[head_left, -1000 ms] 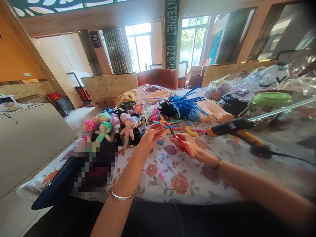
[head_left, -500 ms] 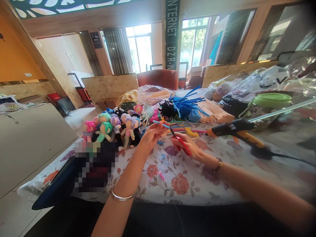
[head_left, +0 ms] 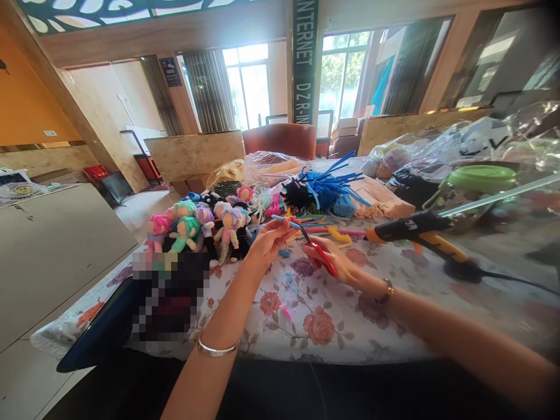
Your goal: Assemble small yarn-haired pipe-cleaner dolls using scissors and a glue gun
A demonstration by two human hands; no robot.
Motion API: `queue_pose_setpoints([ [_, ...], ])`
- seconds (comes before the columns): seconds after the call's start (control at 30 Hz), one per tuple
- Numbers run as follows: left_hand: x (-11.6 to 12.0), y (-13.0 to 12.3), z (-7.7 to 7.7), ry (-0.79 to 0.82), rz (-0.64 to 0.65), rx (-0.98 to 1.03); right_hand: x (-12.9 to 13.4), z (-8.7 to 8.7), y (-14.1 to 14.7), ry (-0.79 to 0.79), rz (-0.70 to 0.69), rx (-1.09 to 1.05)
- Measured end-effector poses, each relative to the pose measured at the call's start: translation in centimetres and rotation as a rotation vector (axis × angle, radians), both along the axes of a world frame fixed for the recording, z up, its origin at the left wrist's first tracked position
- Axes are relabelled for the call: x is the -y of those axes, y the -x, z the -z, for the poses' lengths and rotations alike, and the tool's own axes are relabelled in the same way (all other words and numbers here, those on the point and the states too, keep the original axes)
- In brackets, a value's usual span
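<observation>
Pinched in my left hand (head_left: 272, 240) is a light blue pipe cleaner (head_left: 281, 219), which sticks out to both sides of the fingers. My right hand (head_left: 333, 256) is closed round the red handles of a pair of scissors (head_left: 321, 258). The dark blades point up and left, and their tips are at the right end of the pipe cleaner. Whether the blades touch it I cannot tell. Below my hands, small light blue scraps (head_left: 289, 283) and a pink scrap (head_left: 286, 311) lie on the flowered tablecloth (head_left: 306, 350).
Several yarn-haired dolls (head_left: 186, 230) stand left of my hands. Behind are bundled blue pipe cleaners (head_left: 335, 189) and peach material (head_left: 380, 198). A glue gun (head_left: 420, 233) with a long clear stick and cable stands right, before a green container (head_left: 481, 178) and plastic bags. A blurred-out dark object (head_left: 175, 297) lies front left.
My right hand and the scissors have shifted very slightly left. My left hand keeps its pinch on the pipe cleaner in nearly the same place.
</observation>
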State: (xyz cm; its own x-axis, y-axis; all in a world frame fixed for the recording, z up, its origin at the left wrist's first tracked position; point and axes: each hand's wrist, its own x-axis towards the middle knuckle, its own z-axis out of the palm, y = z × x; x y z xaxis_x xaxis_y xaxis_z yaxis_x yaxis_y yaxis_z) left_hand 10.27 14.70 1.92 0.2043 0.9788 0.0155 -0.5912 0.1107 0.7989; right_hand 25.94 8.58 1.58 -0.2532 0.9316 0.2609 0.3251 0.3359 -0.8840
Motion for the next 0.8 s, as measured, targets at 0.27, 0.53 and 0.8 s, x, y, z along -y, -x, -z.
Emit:
queue_pose_setpoints([
  [0.27, 0.0, 0.0, 0.0, -0.037, 0.021, -0.017, -0.4, 0.6, -0.1, -0.005, -0.026, -0.002],
  [0.53, 0.2, -0.1, -0.1, -0.042, 0.014, -0.049, -0.9, 1.2, 0.0, -0.018, -0.022, -0.033],
  [0.8, 0.1, 0.0, 0.1, -0.091, 0.066, -0.051, -2.0, 3.2, 0.2, -0.009, 0.092, -0.291],
])
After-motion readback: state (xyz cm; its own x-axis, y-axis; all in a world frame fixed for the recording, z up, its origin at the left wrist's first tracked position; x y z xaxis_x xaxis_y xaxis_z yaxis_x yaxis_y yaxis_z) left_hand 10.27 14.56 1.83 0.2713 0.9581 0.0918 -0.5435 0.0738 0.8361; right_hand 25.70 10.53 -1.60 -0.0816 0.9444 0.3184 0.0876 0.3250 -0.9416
